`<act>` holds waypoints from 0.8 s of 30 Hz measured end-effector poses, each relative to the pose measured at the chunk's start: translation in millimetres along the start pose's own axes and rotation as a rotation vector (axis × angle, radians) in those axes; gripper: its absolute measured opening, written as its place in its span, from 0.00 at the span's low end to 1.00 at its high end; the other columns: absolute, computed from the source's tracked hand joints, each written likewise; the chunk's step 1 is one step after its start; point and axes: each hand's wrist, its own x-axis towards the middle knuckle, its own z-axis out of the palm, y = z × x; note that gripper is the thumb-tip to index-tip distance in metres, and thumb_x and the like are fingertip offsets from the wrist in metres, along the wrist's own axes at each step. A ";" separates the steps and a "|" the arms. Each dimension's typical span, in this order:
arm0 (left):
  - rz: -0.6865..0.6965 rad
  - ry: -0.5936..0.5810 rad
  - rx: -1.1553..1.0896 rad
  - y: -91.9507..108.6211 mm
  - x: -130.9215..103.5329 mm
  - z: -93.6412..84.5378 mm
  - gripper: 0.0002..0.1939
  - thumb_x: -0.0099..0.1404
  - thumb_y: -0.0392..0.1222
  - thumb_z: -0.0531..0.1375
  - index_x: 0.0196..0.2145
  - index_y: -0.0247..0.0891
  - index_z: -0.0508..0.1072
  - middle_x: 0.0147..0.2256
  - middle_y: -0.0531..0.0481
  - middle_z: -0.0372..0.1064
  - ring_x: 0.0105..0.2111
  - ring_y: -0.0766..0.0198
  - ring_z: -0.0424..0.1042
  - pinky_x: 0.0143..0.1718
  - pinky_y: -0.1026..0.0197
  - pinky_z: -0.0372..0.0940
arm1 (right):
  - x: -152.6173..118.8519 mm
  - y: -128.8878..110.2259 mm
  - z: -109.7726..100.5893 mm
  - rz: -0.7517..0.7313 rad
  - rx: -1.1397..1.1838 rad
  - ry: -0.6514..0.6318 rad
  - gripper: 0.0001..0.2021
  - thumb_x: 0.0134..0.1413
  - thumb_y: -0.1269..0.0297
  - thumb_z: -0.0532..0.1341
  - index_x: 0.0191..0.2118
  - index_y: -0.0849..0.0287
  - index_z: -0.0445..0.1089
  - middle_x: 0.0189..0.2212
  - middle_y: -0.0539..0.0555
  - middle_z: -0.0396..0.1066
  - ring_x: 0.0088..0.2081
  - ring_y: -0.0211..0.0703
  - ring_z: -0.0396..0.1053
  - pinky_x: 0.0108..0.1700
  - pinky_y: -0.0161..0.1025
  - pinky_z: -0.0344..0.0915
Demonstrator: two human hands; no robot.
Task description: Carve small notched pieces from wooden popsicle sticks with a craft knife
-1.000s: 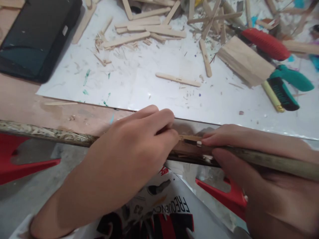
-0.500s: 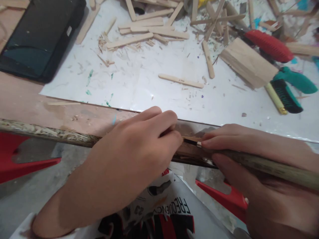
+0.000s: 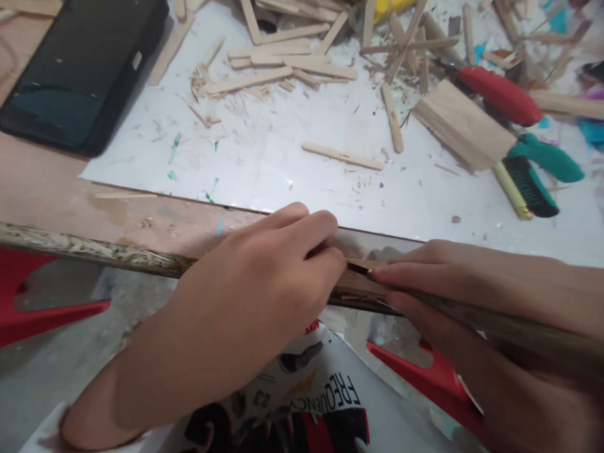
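Note:
My left hand (image 3: 264, 277) is closed in a pinch at the table's front edge. A thin wooden piece (image 3: 361, 263) shows just beyond its fingertips; the part inside the fingers is hidden. My right hand (image 3: 453, 302) grips a tool with a long, worn wooden handle (image 3: 495, 321). Its narrow dark blade (image 3: 358, 269) points left and lies against or very near the wooden piece, close to my left fingers.
Craft sticks (image 3: 342, 156) and shavings lie on the white sheet (image 3: 264, 138). A black phone (image 3: 70, 75) is at the left. At the right are a wood block (image 3: 465, 124), a red-handled tool (image 3: 500, 94) and green handles (image 3: 547, 156). Red plastic (image 3: 425, 384) shows below the edge.
My right hand and the tool have moved slightly left, with the blade showing shorter before my fingertips. My left hand has barely moved. The view has shifted a little.

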 end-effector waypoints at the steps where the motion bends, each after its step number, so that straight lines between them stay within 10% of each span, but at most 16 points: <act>1: 0.000 -0.012 -0.003 0.1 -0.1 -0.1 0.16 0.81 0.29 0.56 0.38 0.37 0.81 0.42 0.48 0.74 0.45 0.57 0.73 0.46 0.53 0.69 | -0.1 -0.5 -0.8 -0.035 -0.016 -0.022 0.06 0.71 0.66 0.66 0.48 0.46 0.79 0.35 0.45 0.81 0.29 0.36 0.78 0.29 0.38 0.71; 16: 0.024 -0.024 -0.048 -2.3 -0.1 3.0 0.12 0.78 0.25 0.58 0.40 0.37 0.77 0.42 0.48 0.74 0.42 0.57 0.72 0.42 0.55 0.67 | -15.3 7.0 16.2 0.017 0.158 0.257 0.14 0.66 0.77 0.67 0.47 0.47 0.79 0.34 0.47 0.83 0.30 0.41 0.79 0.27 0.37 0.75; 24: 0.013 -0.023 -0.014 -0.2 -0.7 3.8 0.10 0.77 0.24 0.61 0.44 0.36 0.79 0.45 0.49 0.75 0.45 0.59 0.73 0.48 0.53 0.68 | -18.4 5.7 18.9 0.154 0.125 0.302 0.08 0.68 0.66 0.72 0.47 0.43 0.81 0.38 0.43 0.84 0.35 0.37 0.80 0.35 0.35 0.77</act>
